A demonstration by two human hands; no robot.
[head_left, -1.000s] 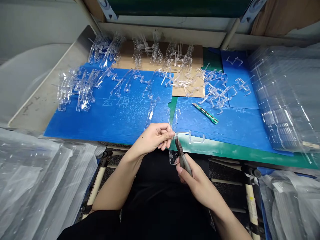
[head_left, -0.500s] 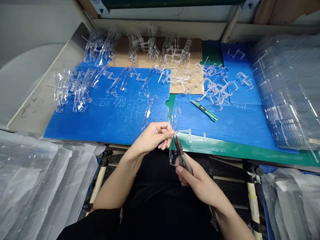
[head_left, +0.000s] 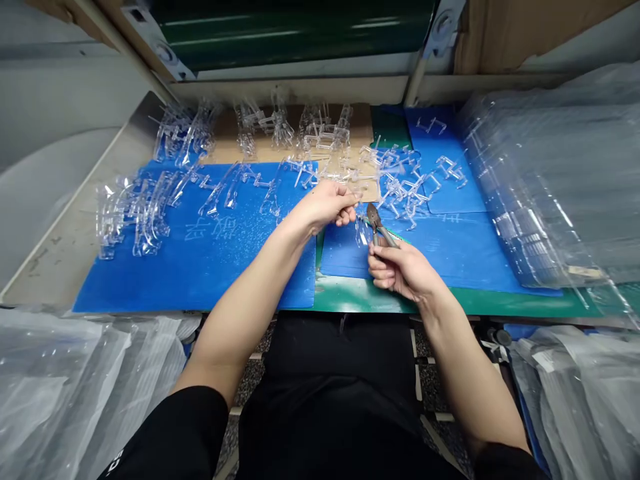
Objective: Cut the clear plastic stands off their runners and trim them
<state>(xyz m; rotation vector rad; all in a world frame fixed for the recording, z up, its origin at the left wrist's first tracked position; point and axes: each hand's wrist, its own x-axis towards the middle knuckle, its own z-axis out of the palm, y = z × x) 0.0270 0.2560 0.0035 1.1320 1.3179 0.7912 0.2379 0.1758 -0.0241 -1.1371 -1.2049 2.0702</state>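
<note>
My left hand [head_left: 334, 203] is closed in a pinch over the middle of the bench, thumb against forefinger. Clear plastic shows at its fingertips, though its outline is hard to make out. Just below hangs a clear curved plastic piece [head_left: 363, 232], between my two hands. Wrapped around the grips of grey-handled cutting pliers [head_left: 374, 217], my right hand [head_left: 400, 267] points their dark jaws up and away from me. Beyond both hands lies a loose heap of clear plastic branched sprues [head_left: 407, 190]. A green utility knife [head_left: 396, 235] is mostly hidden behind the pliers.
Clear curved pieces [head_left: 150, 220] stand in rows on the blue sheet [head_left: 240, 267] at left, and more lie on brown cardboard [head_left: 225, 148]. Stacked clear trays [head_left: 540, 180] occupy the right end. A green roller [head_left: 295, 30] crosses above the back; plastic-wrapped bundles [head_left: 45, 393] flank the bench.
Both hands have moved forward over the bench, away from my body. The pliers have left the piece they touched. The branched sprue near the front edge is gone from there. The view has shifted.
</note>
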